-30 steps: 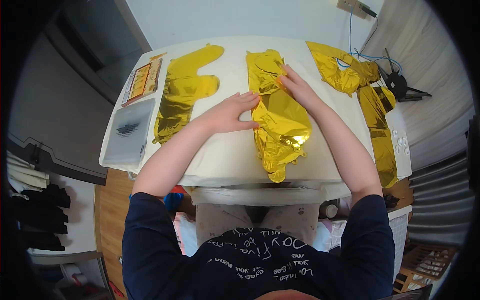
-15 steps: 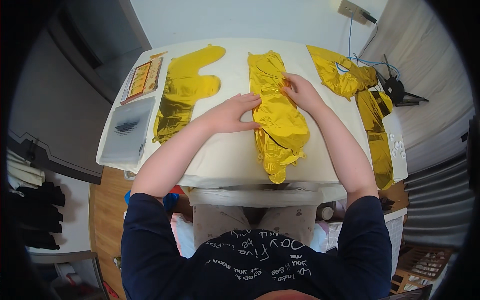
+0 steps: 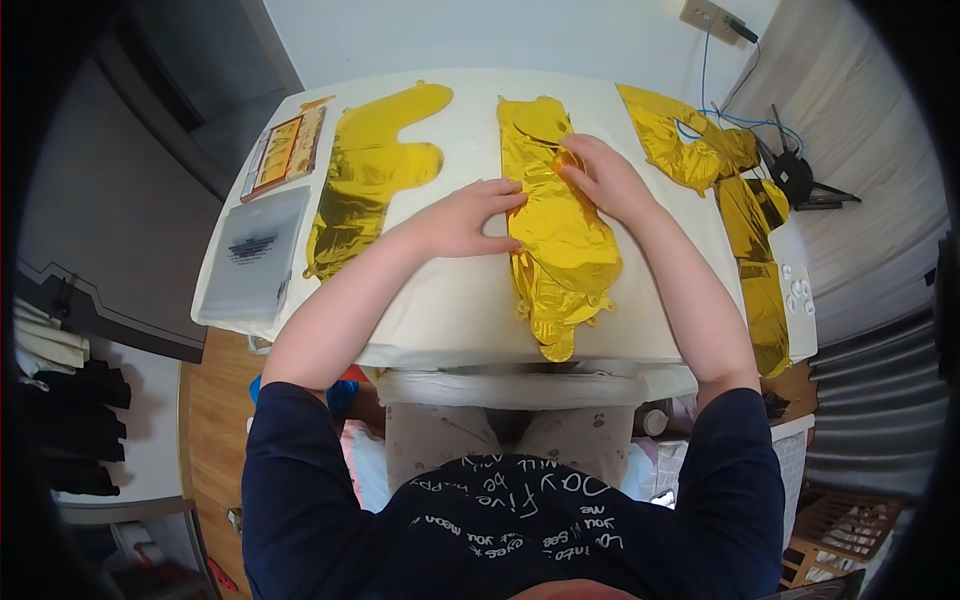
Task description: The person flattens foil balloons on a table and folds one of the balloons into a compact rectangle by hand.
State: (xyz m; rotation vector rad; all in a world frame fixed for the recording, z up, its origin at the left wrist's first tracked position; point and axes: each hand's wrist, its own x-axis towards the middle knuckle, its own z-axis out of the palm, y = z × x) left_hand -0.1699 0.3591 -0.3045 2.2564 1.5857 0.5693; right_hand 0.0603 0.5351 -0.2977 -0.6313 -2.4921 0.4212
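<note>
A deflated gold foil balloon (image 3: 560,230) lies lengthwise in the middle of the white table (image 3: 440,300), its lower end hanging past the near edge. My left hand (image 3: 465,218) rests flat on the table with its fingertips pressing the balloon's left edge. My right hand (image 3: 600,175) lies on the upper part of the balloon, fingers bent and pinching a fold of the foil. A second flat gold balloon (image 3: 375,175) lies to the left of my left hand.
More crumpled gold foil (image 3: 700,150) lies at the table's right side and runs down the right edge (image 3: 760,290). A grey flat packet (image 3: 250,255) and a printed orange card (image 3: 285,152) sit at the left. A blue cable (image 3: 730,110) trails to a wall socket.
The middle balloon was crumpled and folded over; it now lies spread flatter and straighter. My right hand slid down from its top edge onto its upper part. My left hand stayed at its left edge.
</note>
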